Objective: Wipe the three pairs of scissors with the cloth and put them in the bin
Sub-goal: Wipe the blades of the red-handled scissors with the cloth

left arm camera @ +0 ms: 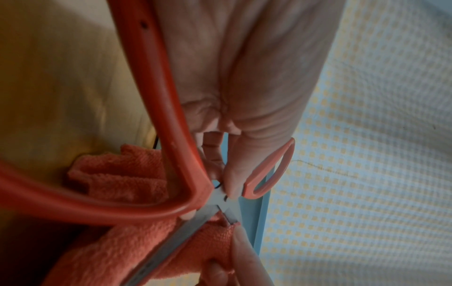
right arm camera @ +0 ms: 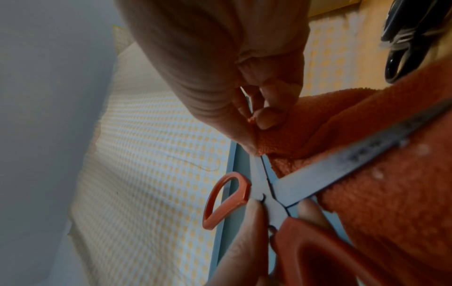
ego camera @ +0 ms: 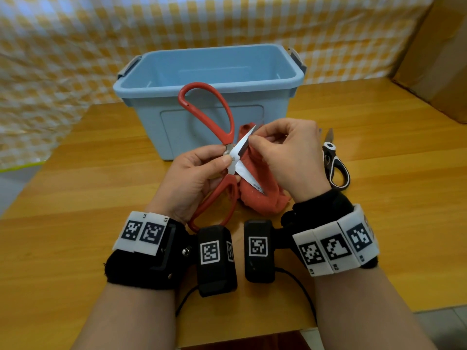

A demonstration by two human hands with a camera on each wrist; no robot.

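— Starting with the biggest, what stood on the wooden table (ego camera: 379,223)?
— A blue bin (ego camera: 209,79), open-topped, at the far side.
— And the cloth?
— The red cloth (ego camera: 262,195) lay bunched before it, pinched by the right hand (ego camera: 290,157) against one blade.
— The red scissors (ego camera: 209,114)?
— Spread wide, gripped at the pivot by the left hand (ego camera: 192,178).
— Anything else?
— Black-and-white scissors (ego camera: 337,168) lay to the right.
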